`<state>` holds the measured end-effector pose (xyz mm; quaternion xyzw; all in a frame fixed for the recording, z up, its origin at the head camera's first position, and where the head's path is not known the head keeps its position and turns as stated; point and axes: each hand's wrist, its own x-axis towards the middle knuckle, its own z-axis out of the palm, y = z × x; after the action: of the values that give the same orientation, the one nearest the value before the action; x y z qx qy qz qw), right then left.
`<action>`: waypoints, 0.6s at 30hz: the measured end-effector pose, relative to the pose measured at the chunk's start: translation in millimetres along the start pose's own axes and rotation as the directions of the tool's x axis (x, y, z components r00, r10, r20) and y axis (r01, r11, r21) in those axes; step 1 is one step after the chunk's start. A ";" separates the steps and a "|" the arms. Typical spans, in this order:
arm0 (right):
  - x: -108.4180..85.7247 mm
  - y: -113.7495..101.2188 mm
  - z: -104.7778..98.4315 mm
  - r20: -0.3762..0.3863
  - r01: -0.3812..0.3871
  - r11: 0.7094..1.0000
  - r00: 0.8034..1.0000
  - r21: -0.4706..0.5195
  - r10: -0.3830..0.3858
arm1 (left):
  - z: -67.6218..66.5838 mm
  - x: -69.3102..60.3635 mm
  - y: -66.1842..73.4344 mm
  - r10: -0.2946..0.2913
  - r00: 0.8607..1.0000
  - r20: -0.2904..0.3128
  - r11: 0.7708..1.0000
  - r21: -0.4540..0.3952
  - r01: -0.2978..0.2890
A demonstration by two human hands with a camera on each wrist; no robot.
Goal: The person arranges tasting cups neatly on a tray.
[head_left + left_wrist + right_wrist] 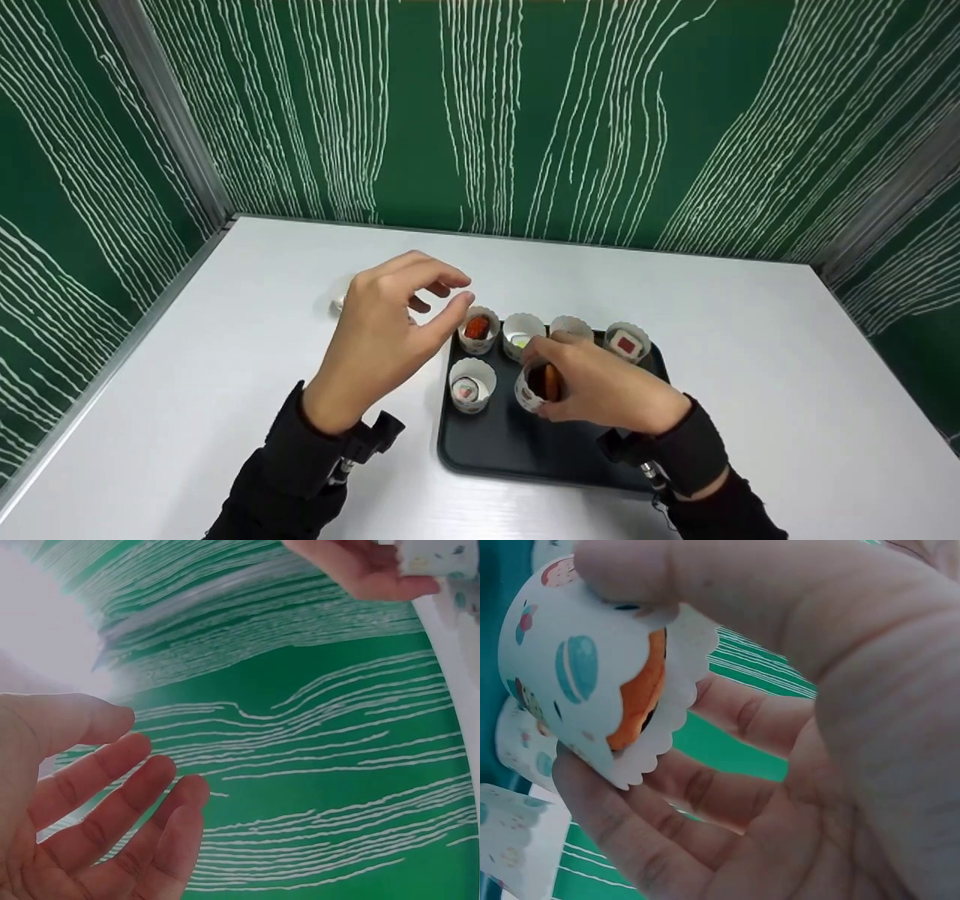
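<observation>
My right hand [607,382] grips a scallop-edged paper cup [536,652] over the tray, thumb on one side and fingers on the other. Inside that cup sits an orange and dark piece [641,694], perhaps toy sushi. My left hand [386,326] is raised to the left of the tray, fingers loosely bent, holding nothing; the left wrist view shows the same hand [112,810] with a bare palm. Nearest to it is a cup [487,346] with a red-topped piece. Another cup [482,367], holding a round white-rimmed piece, stands in front of that one.
The black tray [487,454] lies on the white table [765,375]. Along its back edge stand more cups, one [523,322] with something pale green and one [626,330] with a red-centred white piece. A small white object [339,303] is partly hidden behind my left hand. Green walls [420,150] enclose the table.
</observation>
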<state>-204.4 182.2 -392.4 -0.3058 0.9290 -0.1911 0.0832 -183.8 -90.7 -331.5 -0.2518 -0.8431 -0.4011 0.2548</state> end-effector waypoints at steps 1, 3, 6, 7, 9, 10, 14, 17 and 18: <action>1.8 0.9 2.3 0.012 -0.001 1.000 1.000 0.005 0.001 | 0.0 0.2 -0.7 -0.001 1.000 -0.001 1.000 -0.001 0.001; 5.3 2.5 6.9 0.031 -0.004 1.000 0.999 0.005 0.004 | -0.8 0.3 -0.7 -0.005 1.000 -0.002 1.000 0.001 0.005; 9.6 4.3 13.0 0.057 -0.002 1.000 0.998 0.009 0.002 | -1.8 0.2 -0.8 -0.011 1.000 -0.001 1.000 0.006 0.011; 10.6 4.9 14.8 0.063 0.000 1.000 0.998 0.010 -0.001 | -2.3 0.0 -0.6 -0.012 1.000 0.001 1.000 0.007 0.012; 12.2 6.0 17.9 0.070 0.004 1.000 0.998 0.012 -0.005 | -3.1 0.0 -0.3 -0.015 1.000 0.005 1.000 0.012 0.015; 12.7 6.4 19.2 0.072 0.006 1.000 0.997 0.010 -0.007 | -3.3 0.0 -0.2 -0.015 1.000 0.006 1.000 0.014 0.015; 14.7 8.6 24.0 0.072 0.016 1.000 0.997 0.008 -0.017 | -3.9 0.7 -0.3 -0.013 1.000 0.008 1.000 0.022 0.013; 15.7 9.8 26.5 0.069 0.026 1.000 0.997 0.007 -0.027 | -3.9 1.1 -0.8 -0.012 1.000 0.007 1.000 0.026 0.012; 15.9 10.1 27.2 0.067 0.031 0.999 0.997 0.005 -0.032 | -4.1 1.1 -1.1 -0.012 1.000 0.009 1.000 0.026 0.012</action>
<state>-215.1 171.9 -422.0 -0.3265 0.9204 -0.1840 0.1119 -184.4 -94.3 -329.1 -0.2452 -0.8508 -0.3906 0.2519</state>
